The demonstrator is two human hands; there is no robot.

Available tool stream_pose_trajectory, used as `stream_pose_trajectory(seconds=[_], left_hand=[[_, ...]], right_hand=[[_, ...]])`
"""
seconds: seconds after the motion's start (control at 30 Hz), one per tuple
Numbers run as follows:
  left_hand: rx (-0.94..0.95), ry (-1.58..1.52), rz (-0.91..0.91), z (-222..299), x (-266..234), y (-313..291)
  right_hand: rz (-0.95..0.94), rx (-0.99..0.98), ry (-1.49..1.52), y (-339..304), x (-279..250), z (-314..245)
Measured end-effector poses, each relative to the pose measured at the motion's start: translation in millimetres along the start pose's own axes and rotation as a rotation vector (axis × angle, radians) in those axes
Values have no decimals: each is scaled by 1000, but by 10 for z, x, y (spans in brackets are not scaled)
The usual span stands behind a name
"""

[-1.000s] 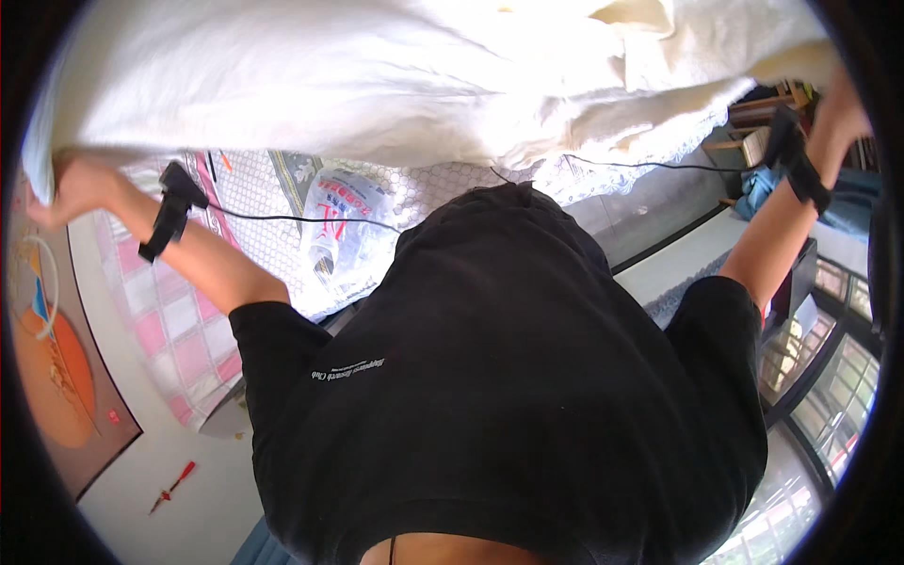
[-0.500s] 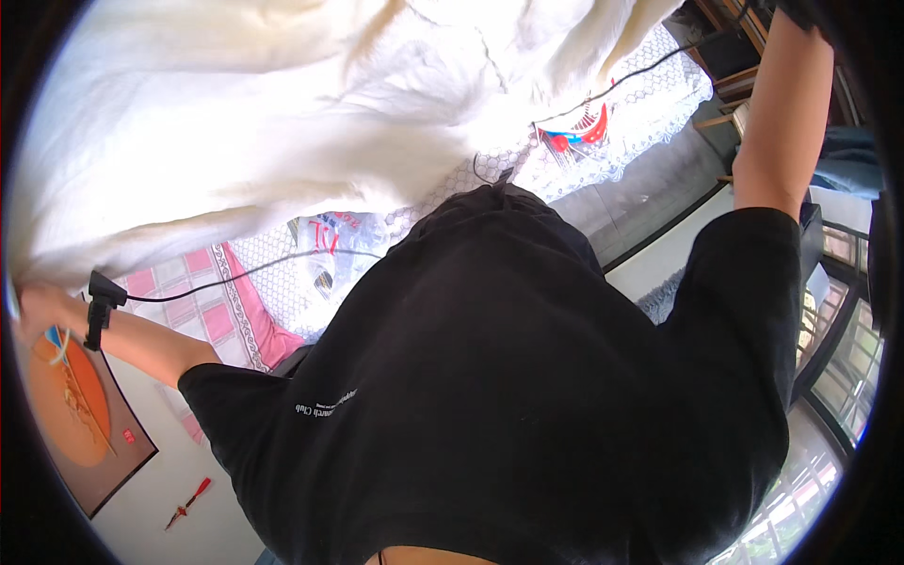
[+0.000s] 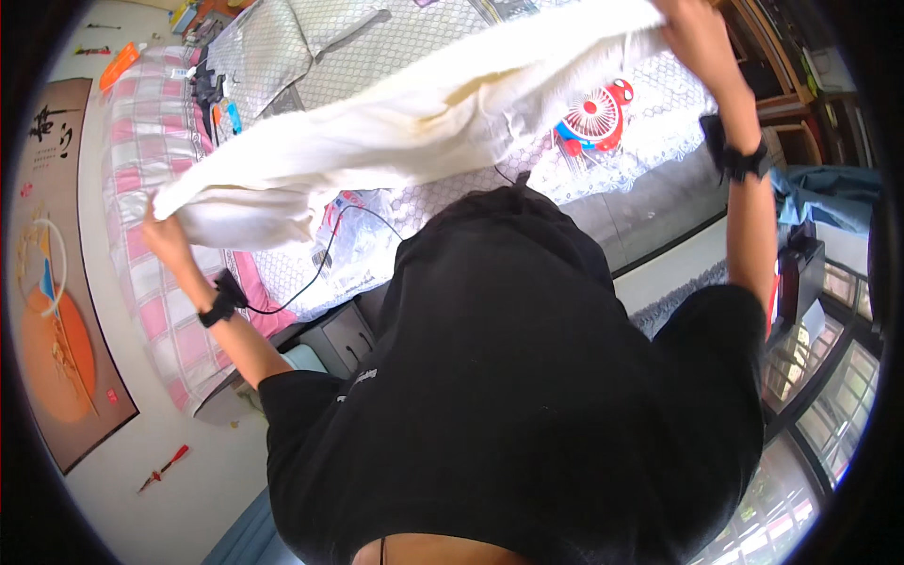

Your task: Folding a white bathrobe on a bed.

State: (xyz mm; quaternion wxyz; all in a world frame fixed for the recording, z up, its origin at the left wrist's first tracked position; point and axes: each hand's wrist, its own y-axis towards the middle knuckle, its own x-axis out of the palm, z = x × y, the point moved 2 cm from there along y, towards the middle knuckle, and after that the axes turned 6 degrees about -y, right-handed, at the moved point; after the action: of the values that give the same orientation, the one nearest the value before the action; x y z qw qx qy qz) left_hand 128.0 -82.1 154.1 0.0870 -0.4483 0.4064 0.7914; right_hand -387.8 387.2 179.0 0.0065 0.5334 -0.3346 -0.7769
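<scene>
A long white cloth (image 3: 377, 141) is stretched between my two hands above a bed, its middle sagging in soft folds. My left hand (image 3: 168, 240) is closed on its left end, beside the pink checked cover. Higher up and farther off, my right hand (image 3: 695, 38) grips the right end, slightly blurred. Each wrist wears a black strap with a small device, and a thin cable runs from the left one. Just below the cloth's right part, a small red and blue fan (image 3: 593, 115) stands on the bed.
A clear plastic bag (image 3: 353, 231) lies on the patterned bed sheet (image 3: 452, 195). Pink checked fabric (image 3: 155, 141) hangs at the left, near a wall scroll (image 3: 61, 330). Grey pillows (image 3: 259, 56) lie at the far side. Wooden shelves (image 3: 777, 75) stand at right.
The cloth has come down and narrowed into a long strip, uncovering the pillows and fan. My left hand has moved inward to the right; my right hand has come fully into view.
</scene>
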Motion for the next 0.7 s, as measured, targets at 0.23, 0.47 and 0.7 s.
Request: stream_pose_trajectory(seconds=[0.23,0.47,0.7], left_hand=[[-104,106,349,487,-375,-1020],[105,65,491,601,-774,-609],[-162,226,405,755,-1177,-865]], right_hand=[[-112,573,261,-1512,-123,-233],[337,558,-133,-918,-532,58],[669,435,-95,-691,-466,672]])
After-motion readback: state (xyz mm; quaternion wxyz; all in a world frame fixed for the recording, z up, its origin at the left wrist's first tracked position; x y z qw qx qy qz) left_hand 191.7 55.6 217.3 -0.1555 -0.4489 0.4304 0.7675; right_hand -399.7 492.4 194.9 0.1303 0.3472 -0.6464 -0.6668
